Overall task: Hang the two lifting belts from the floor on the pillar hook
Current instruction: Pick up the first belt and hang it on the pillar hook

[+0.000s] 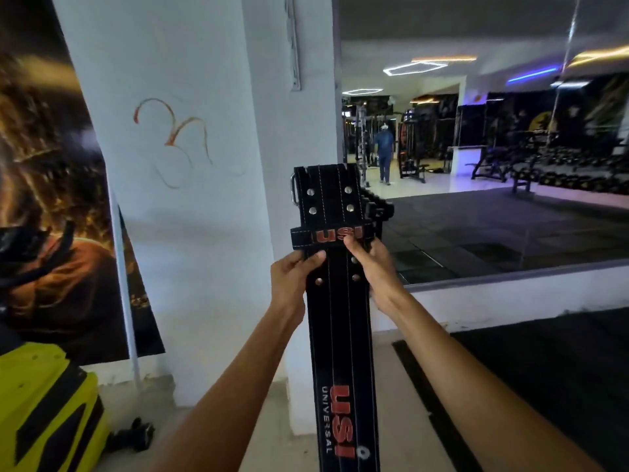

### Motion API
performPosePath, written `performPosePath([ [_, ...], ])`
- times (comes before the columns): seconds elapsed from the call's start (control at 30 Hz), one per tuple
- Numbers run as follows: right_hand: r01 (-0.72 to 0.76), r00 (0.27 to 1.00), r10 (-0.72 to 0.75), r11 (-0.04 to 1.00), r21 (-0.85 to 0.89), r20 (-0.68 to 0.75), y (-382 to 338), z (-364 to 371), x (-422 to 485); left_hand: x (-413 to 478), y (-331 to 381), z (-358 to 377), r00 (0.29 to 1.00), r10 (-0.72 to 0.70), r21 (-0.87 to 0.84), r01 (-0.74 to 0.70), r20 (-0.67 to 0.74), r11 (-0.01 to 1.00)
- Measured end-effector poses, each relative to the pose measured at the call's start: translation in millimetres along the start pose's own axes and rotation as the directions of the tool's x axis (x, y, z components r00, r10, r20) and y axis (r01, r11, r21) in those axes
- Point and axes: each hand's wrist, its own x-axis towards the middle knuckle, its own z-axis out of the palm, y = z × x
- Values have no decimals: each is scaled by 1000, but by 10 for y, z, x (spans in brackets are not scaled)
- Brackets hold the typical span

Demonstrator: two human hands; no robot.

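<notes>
before the white pillar (190, 212), both hands (296, 277) grip a black belt (340, 335)

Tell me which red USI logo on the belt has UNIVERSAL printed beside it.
The lower USI logo, running lengthwise down the hanging belt. The upper logo, on the loop above the hands, stands alone.

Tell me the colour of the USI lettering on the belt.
Red on the black belt, clearest in the head view.

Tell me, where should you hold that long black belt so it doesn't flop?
Hold the black belt near its buckle end, one hand on each long edge, coming from the sides, as the left hand and right hand do. That end is stiff and riveted, so the long tail simply hangs straight down.
</notes>
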Motion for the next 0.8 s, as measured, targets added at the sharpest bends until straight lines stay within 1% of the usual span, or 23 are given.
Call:
performPosePath([
  [0.03, 52, 998, -51, 999, -12, 33, -37, -27, -2, 25, 53, 50, 1000, 15, -35, -15, 3, 999],
  [0.07, 71, 997, -70, 997, -13, 40, -34, -57, -18, 61, 103, 84, 1000, 29, -68, -29, 3, 997],
  [0.1, 57, 998, -57, 998, -7, 39, 36, -103, -60, 107, 163, 108, 999, 45, -90, -45, -2, 995],
  [0.17, -13, 999, 14, 1000, -24, 52, 368, -231, -246, 198, 294, 131, 997, 80, -108, -81, -15, 991],
  [0.23, -132, 986, 136, 990, -49, 92, 659, -322, -513, 272, 349, 119, 995, 98, -120, -99, -15, 988],
  [0.27, -166, 980, 171, 985, -56, 101, 728, -349, -578, 292, 331, 109, 994, 105, -115, -105, -7, 988],
  [0.3, -152, 982, 157, 987, -57, 102, 708, -359, -574, 292, 300, 107, 994, 110, -100, -109, 4, 989],
  [0.37, -68, 995, 71, 997, -36, 73, 470, -307, -388, 266, 218, 118, 994, 104, -86, -102, 17, 991],
  [0.47, 21, 999, -21, 1000, 10, 40, 115, -236, -120, 244, 148, 156, 997, 72, -123, -69, 22, 990],
  [0.53, -6, 997, 10, 998, -56, 71, 277, -281, -186, 264, 164, 174, 997, 73, -139, -69, 28, 988],
  [0.63, -162, 975, 175, 982, -101, 138, 561, -357, -508, 329, 192, 139, 997, 78, -130, -75, 20, 989],
  [0.67, -163, 972, 177, 982, -98, 155, 519, -344, -530, 344, 193, 129, 997, 77, -118, -73, 27, 990],
  [0.7, -131, 978, 145, 987, -97, 148, 408, -308, -481, 353, 182, 123, 997, 72, -101, -68, 37, 993],
  [0.8, -50, 996, 51, 998, -27, 68, -35, -152, -98, 359, 111, 98, 996, 62, -65, -57, 65, 996],
])
